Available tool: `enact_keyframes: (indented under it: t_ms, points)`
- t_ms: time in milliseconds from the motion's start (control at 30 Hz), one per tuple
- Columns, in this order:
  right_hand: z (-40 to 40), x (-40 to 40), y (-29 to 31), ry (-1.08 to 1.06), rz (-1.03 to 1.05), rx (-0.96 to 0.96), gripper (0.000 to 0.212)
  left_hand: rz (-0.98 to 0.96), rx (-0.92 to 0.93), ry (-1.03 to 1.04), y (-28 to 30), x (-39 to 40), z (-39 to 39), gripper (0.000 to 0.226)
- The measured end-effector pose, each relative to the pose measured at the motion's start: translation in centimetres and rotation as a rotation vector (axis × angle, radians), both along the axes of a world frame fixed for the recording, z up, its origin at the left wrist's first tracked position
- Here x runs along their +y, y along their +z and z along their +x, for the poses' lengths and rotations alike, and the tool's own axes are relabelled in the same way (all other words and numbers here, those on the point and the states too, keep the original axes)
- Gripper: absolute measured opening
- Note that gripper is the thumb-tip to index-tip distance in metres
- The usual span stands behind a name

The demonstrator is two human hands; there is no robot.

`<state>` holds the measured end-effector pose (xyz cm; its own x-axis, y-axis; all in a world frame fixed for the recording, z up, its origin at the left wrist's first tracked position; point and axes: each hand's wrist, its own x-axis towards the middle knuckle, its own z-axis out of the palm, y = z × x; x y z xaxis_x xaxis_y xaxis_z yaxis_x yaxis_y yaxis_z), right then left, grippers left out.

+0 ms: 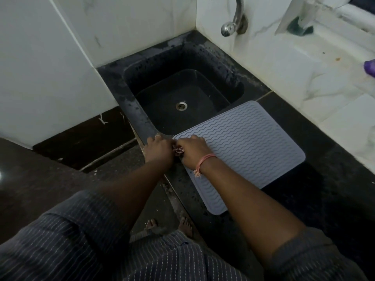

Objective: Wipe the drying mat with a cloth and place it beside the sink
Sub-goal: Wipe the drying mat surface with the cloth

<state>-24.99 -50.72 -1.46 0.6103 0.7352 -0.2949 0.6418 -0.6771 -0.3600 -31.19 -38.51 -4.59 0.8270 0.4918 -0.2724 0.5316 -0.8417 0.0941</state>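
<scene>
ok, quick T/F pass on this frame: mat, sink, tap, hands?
1. The drying mat lies flat on the dark counter beside the sink. True.
2. The sink holds dishes. False: only its drain shows in the basin.
3. Both hands meet at the mat's near-left corner, a small bunched cloth between the left hand and the right hand. True.
4. The tap is running. False: no water stream is visible.
5. The mat's surface is smooth. False: it has wavy ridges.
</scene>
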Motion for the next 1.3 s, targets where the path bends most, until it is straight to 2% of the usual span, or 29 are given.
enact_keyframes:
  t_ms: [100, 233, 400, 500, 600, 667, 733, 800, 867, 967, 1100, 1200, 1300]
  points:
    - [-0.4, -0.7, -0.9, 0.115, -0.059, -0.014, 0.051, -0.010, 0.038, 0.020, -0.3, 0.1, 0.0, 0.052]
    - [-1.7, -4.3, -1.4, 0.127, -0.051, 0.047, 0.022, 0.000, 0.049, 0.015, -0.3, 0.5, -0.2, 0.053]
    - [-1.9, -8.2, -1.5, 0.134, -0.096, 0.204, 0.011, -0.075, -0.050, 0.072, -0.4, 0.9, -0.3, 0.037]
    - [-0.3, -8.8, -0.2, 0.166, -0.154, 0.308, 0.009, -0.103, -0.071, 0.052, -0.8, 1.2, -0.7, 0.036]
    - [2.2, -7.6, 0.2, 0.004, -0.024, 0.352, 0.005, -0.211, -0.197, 0.091, -1.8, 1.3, -0.5, 0.027]
    - [3.2, -5.6, 0.7, -0.124, 0.161, 0.318, 0.007, -0.278, -0.288, 0.158, -1.9, 1.4, -0.2, 0.022]
    - [3.1, -3.1, 0.4, -0.093, 0.264, 0.209, 0.021, -0.311, -0.284, 0.178, -1.8, 1.5, 0.1, 0.018]
    - [2.2, -1.0, -0.4, 0.044, 0.178, 0.077, 0.032, -0.306, -0.232, 0.215, -1.7, 1.2, 0.2, 0.018]
    - [1.5, 0.2, -1.3, 0.170, 0.084, -0.039, 0.034, -0.265, -0.208, 0.268, -1.8, 0.9, 0.2, 0.020]
    - [2.3, 0.2, -2.1, 0.226, 0.086, -0.078, 0.033, -0.244, -0.203, 0.264, -2.3, 0.9, 0.1, 0.018]
    - [4.3, 0.4, -1.9, 0.378, 0.028, -0.220, 0.041, -0.247, -0.181, 0.225, -2.0, 1.0, 0.7, 0.015]
    - [6.0, 0.1, -1.2, 0.386, 0.023, -0.231, 0.034, -0.229, -0.129, 0.209, -1.7, 0.8, 1.0, 0.013]
    - [8.9, -1.1, -0.3, 0.264, 0.018, -0.205, 0.023, -0.227, -0.102, 0.219, -1.4, 0.7, 1.4, 0.011]
